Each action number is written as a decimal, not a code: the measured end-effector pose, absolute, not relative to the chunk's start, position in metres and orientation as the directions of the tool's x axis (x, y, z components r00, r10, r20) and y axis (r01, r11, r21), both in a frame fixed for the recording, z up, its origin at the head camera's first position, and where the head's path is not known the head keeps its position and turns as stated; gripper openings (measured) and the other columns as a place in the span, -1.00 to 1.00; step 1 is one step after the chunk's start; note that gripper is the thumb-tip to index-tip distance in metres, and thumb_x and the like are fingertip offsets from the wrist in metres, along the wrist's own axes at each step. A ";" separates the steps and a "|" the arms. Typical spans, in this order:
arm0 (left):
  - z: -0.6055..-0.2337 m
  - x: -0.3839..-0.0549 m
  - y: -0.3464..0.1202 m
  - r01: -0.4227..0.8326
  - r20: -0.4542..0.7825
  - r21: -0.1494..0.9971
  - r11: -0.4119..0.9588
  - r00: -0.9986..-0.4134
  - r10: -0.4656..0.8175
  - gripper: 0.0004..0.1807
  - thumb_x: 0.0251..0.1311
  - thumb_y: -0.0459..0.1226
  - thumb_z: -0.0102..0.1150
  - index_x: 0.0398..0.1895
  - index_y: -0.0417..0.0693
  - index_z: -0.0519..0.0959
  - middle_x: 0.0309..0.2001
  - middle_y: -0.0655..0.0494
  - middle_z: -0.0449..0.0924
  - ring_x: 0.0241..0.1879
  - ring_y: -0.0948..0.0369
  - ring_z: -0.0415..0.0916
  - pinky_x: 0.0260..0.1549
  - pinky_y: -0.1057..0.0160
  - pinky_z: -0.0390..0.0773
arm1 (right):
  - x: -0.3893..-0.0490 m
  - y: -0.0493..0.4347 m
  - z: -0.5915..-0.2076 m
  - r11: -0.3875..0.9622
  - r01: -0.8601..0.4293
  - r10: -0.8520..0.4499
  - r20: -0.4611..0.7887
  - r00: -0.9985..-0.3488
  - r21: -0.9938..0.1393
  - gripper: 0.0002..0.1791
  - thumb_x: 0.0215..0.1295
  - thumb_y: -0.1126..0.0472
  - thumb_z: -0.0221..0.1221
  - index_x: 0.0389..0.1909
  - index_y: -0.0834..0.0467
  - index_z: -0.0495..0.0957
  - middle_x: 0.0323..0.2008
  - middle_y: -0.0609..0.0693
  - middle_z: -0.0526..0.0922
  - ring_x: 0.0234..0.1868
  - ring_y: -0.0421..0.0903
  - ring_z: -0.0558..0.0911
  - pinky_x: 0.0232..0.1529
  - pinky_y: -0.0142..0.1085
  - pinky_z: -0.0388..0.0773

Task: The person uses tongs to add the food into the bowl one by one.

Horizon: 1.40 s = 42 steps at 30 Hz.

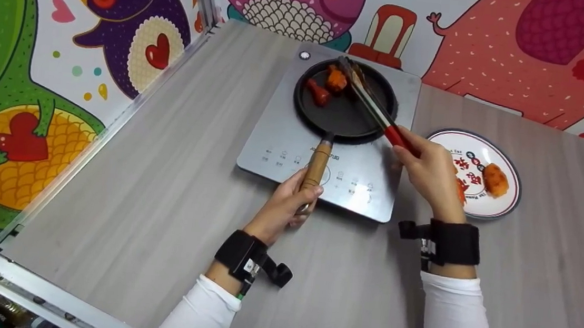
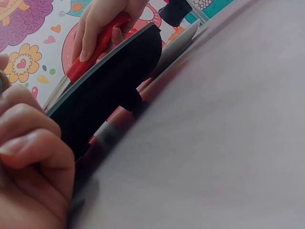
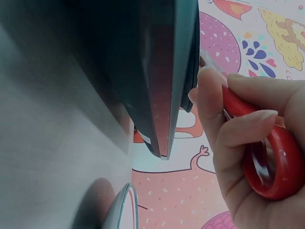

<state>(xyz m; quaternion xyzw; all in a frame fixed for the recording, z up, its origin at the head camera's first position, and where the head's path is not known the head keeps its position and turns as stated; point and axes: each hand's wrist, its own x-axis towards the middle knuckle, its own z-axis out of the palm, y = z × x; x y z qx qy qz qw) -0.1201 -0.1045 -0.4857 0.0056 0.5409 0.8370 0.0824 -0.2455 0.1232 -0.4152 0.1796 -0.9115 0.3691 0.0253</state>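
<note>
My left hand (image 1: 289, 198) grips the wooden handle (image 1: 317, 163) of a black frying pan (image 1: 346, 121), thumb along its top. With my right hand (image 1: 431, 171) I hold red-handled metal tongs (image 1: 374, 105). Their tips reach the far inside of the pan; whether they pinch anything there cannot be made out. On the pan's left side lie a reddish drumstick (image 1: 319, 93) and an orange piece of food (image 1: 337, 79). In the right wrist view, fingers wrap the red tong handles (image 3: 283, 164). The left wrist view shows curled left fingers (image 2: 35, 138).
The pan stands on a silver induction cooker (image 1: 270, 141). To its right is a white plate (image 1: 512, 196) with a browned piece of food (image 1: 495, 180) and another, orange one partly hidden by my right hand. Cartoon-printed walls (image 1: 470, 58) border the grey table (image 1: 164, 174) at back and left.
</note>
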 end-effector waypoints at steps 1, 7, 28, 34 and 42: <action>-0.485 -0.120 -0.104 -0.130 -0.077 0.907 -0.400 -0.986 0.146 -0.26 0.05 -0.11 0.17 0.30 0.11 0.09 -0.63 0.14 0.28 -0.77 0.33 0.09 -0.87 0.42 0.02 | -0.246 0.124 -0.415 0.660 -0.345 -0.311 0.175 -0.934 -0.668 -0.55 0.20 0.02 0.10 0.15 -0.12 0.39 -0.52 0.03 0.61 -0.53 -0.05 0.52 -0.65 -0.36 0.29; -0.484 -0.120 -0.105 -0.118 -0.063 0.910 -0.397 -0.987 0.149 -0.29 0.06 -0.11 0.16 0.29 0.09 0.11 -0.61 0.13 0.28 -0.74 0.32 0.10 -0.85 0.44 0.05 | -0.246 0.126 -0.412 0.635 -0.355 -0.335 0.169 -0.927 -0.686 -0.54 0.20 0.01 0.10 0.15 -0.13 0.39 -0.49 0.05 0.60 -0.55 -0.02 0.51 -0.69 -0.38 0.29; -0.484 -0.119 -0.105 -0.119 -0.072 0.914 -0.388 -0.988 0.135 -0.28 0.02 -0.08 0.19 0.28 0.13 0.14 -0.63 0.13 0.29 -0.77 0.33 0.10 -0.87 0.44 0.06 | -0.246 0.128 -0.414 0.652 -0.343 -0.307 0.179 -0.935 -0.676 -0.53 0.19 -0.01 0.11 0.16 -0.17 0.37 -0.50 0.05 0.61 -0.62 -0.10 0.44 -0.71 -0.37 0.26; -0.484 -0.120 -0.106 -0.125 -0.074 0.912 -0.392 -0.987 0.143 -0.26 0.05 -0.10 0.17 0.30 0.08 0.10 -0.63 0.13 0.28 -0.77 0.33 0.10 -0.86 0.43 0.05 | -0.247 0.131 -0.416 0.676 -0.352 -0.288 0.207 -0.935 -0.648 -0.54 0.20 0.01 0.10 0.16 -0.14 0.38 -0.41 0.04 0.61 -0.47 -0.09 0.53 -0.53 -0.31 0.24; -0.485 -0.121 -0.106 -0.147 -0.095 0.912 -0.384 -0.984 0.152 -0.24 0.07 -0.11 0.16 0.32 0.07 0.05 -0.60 0.14 0.30 -0.74 0.32 0.12 -0.83 0.42 0.05 | -0.247 0.133 -0.417 0.687 -0.355 -0.289 0.211 -0.934 -0.634 -0.52 0.19 -0.01 0.11 0.17 -0.14 0.37 -0.35 0.05 0.59 -0.52 -0.11 0.47 -0.59 -0.32 0.24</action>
